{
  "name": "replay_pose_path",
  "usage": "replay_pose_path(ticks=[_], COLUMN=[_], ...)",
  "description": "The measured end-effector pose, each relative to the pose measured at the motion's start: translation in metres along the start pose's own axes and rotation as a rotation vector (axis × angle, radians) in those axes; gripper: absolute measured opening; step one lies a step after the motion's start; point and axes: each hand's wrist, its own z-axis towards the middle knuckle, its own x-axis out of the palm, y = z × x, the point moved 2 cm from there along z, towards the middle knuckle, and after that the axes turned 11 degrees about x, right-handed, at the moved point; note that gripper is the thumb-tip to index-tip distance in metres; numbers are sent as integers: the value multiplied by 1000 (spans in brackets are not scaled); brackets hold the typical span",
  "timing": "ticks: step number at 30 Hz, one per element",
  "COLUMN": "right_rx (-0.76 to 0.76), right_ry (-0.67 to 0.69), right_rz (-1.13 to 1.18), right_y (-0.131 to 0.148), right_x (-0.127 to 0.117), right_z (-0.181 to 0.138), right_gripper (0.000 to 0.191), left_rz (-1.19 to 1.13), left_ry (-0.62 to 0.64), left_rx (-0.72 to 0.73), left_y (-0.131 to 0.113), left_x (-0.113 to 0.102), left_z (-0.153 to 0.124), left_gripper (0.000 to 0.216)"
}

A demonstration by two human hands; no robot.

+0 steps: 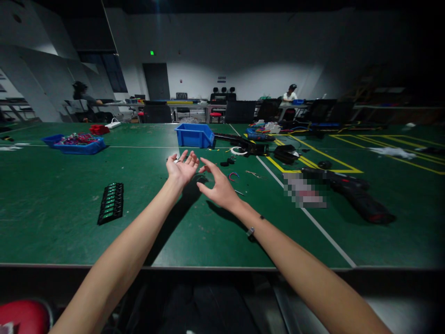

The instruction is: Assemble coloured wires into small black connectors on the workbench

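Note:
Palm up, my left hand [182, 170] is raised over the middle of the green table [149, 232] with its fingers stretched out. A small whitish spot shows by its thumb; I cannot tell what it is. My right hand [220, 185] hovers just to the right, thumb and fingers apart, with nothing visible between them. Beyond the hands stands a blue bin [194, 135]. Right of them lie a red and blue wire piece [233, 176] and small black parts [227, 162]. A black tray with green strips [111, 202] rests at the left.
A black power tool [361, 195] lies at the right. Blue trays of coloured wires [79, 143] stand far left beside a red object [99, 129]. Black parts and a white ring [238, 150] lie beyond the hands. Two people sit at far desks.

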Motion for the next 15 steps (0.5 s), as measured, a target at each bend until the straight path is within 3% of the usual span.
replay_pose_path(ticks=[3,8,12,15], right_rx=[43,184,247,242], right_ry=[-64,-148,-80,-13], right_rz=[-26,-67,-203,-301], right_y=[-4,-36,-66,-79], right_x=[-4,-15,-14,-11], right_z=[2,6,4,3], right_gripper=[60,44,29,27], left_rz=[196,787,1270,1582], left_ry=[116,246,344,510], left_rx=[154,692,815,788], left_y=[-6,-19,-14,-2], left_x=[3,-5,-26,-40], left_z=[5,9,7,7], left_gripper=[29,11,14,18])
